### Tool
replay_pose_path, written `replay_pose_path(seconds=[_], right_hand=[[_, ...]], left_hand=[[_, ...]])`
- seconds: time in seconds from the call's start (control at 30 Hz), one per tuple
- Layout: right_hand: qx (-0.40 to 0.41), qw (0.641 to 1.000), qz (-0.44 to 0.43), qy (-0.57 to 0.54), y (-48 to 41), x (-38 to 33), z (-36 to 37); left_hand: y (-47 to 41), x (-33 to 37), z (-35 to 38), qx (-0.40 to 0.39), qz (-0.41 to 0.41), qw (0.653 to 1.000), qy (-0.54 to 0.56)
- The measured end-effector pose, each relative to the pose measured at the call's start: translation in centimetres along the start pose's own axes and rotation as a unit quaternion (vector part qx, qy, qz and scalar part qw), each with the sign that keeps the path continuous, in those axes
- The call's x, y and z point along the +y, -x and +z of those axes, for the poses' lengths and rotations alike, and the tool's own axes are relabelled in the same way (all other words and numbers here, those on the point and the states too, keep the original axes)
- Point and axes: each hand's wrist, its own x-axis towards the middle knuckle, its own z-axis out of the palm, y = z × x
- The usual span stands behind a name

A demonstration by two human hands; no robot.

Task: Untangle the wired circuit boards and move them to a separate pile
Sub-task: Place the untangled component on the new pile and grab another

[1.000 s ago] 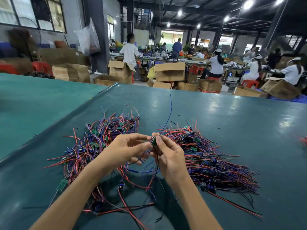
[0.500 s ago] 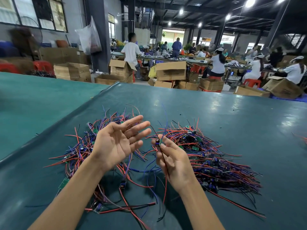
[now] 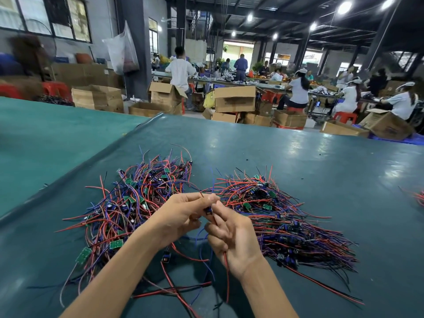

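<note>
The held board (image 3: 208, 211), small and dark with a blue part, sits above the tabletop (image 3: 298, 161), pinched between the fingertips of the left hand (image 3: 181, 216) and the right hand (image 3: 231, 237). Its red wire runs down through the right palm, and a blue wire loops below. To the left lies the tangled pile (image 3: 137, 203), a loose heap of small green boards with red, blue, purple and black wires splaying every way. To the right lies the sorted pile (image 3: 286, 216), its wires combed roughly parallel and trailing toward the near right. A stray board (image 3: 166, 258) lies under the left wrist.
</note>
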Motion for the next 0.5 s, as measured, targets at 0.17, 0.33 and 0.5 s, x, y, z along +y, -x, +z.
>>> replay_pose_path(seconds=[0.17,0.33,0.5], right_hand=[[0.024,0.99,-0.038,0.137,0.1,0.7,0.6],[0.021,0.986,-0.048,0.155,0.3,0.4,0.4],[0.002,0.981,-0.055,0.184,0.3,0.7,0.7]], left_hand=[[-0.5,0.5,-0.5,0.032,-0.003,0.999,0.025],[0.2,1.0,-1.4,-0.029,-0.026,0.999,-0.017],[-0.2,0.5,-1.8,-0.004,-0.004,0.999,-0.033]])
